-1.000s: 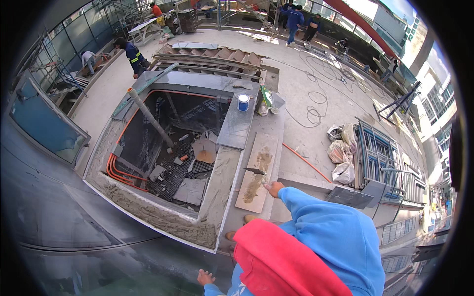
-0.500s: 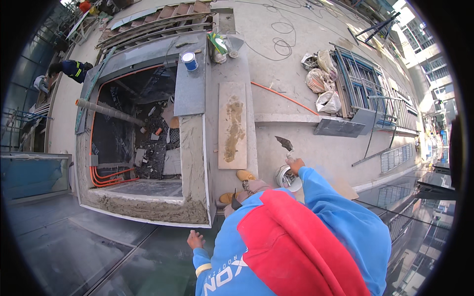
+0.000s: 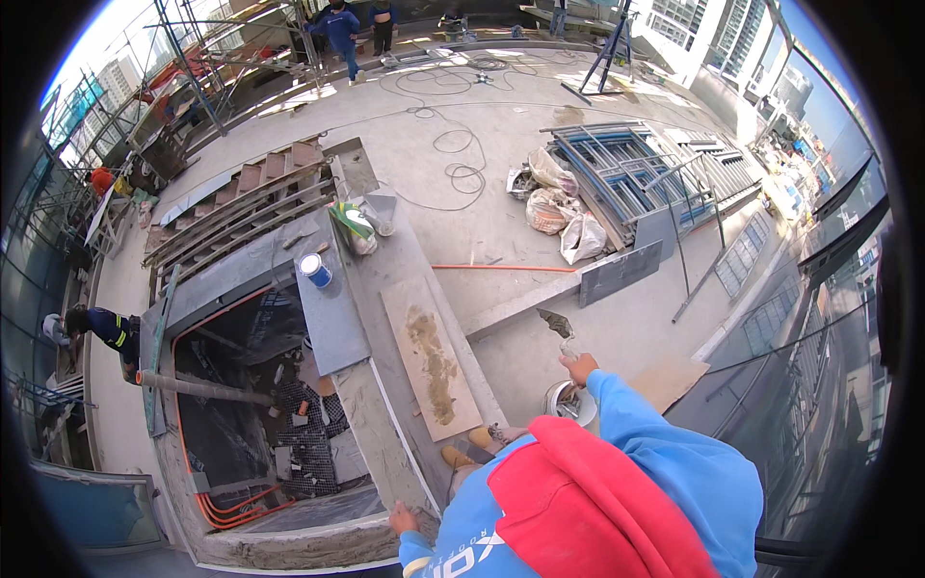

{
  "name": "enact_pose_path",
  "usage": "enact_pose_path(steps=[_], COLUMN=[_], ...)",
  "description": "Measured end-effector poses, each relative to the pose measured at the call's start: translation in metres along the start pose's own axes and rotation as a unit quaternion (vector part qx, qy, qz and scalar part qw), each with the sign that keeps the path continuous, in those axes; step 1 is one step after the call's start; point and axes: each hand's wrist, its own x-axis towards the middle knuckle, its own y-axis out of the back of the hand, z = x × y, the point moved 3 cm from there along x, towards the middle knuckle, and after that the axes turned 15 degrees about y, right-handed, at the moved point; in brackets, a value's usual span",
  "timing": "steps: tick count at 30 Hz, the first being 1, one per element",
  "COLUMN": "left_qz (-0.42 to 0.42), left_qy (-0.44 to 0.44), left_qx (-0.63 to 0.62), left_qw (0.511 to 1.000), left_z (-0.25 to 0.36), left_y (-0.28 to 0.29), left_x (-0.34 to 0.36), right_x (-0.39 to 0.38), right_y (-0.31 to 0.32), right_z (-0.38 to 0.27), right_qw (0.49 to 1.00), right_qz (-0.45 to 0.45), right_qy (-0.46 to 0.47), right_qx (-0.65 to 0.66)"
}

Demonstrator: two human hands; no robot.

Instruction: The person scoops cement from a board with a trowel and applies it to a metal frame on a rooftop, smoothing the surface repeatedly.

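My right hand (image 3: 578, 368) is closed round the handle of a trowel (image 3: 555, 323), whose dark, mortar-smeared blade points away from me. Just below that hand stands a white bucket (image 3: 584, 408) with tools or other small things inside, hard to make out. My left hand (image 3: 403, 518) is held low beside the mortar-covered ledge (image 3: 397, 424) of a box-like pit; its fingers look loosely apart with nothing in them. Whether it touches the ledge I cannot tell. A long board (image 3: 403, 323) with wet mortar on it lies between the pit and the bucket.
A blue-and-white paint can (image 3: 316, 271) stands on a grey slab (image 3: 337, 337). Rubble and mesh (image 3: 306, 453) lie inside the pit, with a pipe (image 3: 207, 388) across it. Filled sacks (image 3: 554, 207), stacked blue frames (image 3: 617, 173) and loose cable (image 3: 462, 173) are farther off. Co-workers (image 3: 104, 330) stand beyond.
The view has tilted up and turned, bringing scaffolding and distant people into sight. My right hand still grips the trowel above the bucket. The left hand is now against the pit's near corner.
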Motion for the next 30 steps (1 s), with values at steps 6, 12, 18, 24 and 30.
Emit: enact_pose_path(steps=[6, 12, 18, 24, 30], left_qz=[-0.017, -0.004, 0.021, 0.083, 0.021], left_qy=[0.076, -0.007, -0.016, -0.058, -0.14], left_qx=[0.087, 0.162, 0.214, 0.155, 0.192], left_qw=[0.993, 0.987, 0.977, 0.983, 0.971], left_z=[0.002, 0.029, 0.106, 0.248, 0.394], left_y=[0.023, 0.067, 0.077, 0.023, -0.098], left_x=[0.015, 0.017, 0.036, 0.043, 0.022], right_x=[-0.038, -0.067, -0.087, 0.003, 0.183], right_y=[0.0, -0.028, -0.037, -0.051, -0.037], right_z=[0.038, 0.128, 0.128, 0.102, 0.011], right_qw=[0.997, 0.962, 0.948, 0.944, 0.942], right_qz=[0.048, 0.142, 0.147, 0.096, 0.093], right_qy=[-0.017, -0.181, -0.25, -0.284, -0.162], right_qx=[0.056, 0.148, 0.129, 0.138, 0.278])
